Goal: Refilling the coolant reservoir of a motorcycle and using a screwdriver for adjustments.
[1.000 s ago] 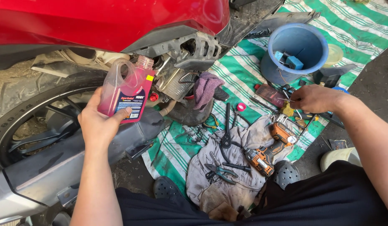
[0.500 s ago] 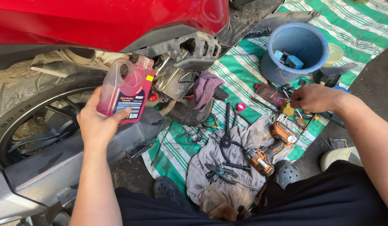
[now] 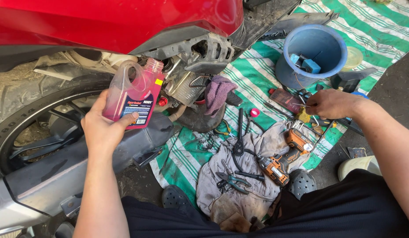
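Nothing moved, bottle point(image 3: 136, 94) still in left hand point(image 3: 103, 128) fingers point(image 3: 127, 118)

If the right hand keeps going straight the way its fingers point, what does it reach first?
The right hand points left across the striped mat. First in line looks like the flat dark red pouch beside the blue plastic bucket, though depth is unclear.

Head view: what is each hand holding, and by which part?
The left hand grips a clear plastic bottle of pink liquid around its lower body. The right hand reaches among small tools on the striped mat; whether it grips anything cannot be told.
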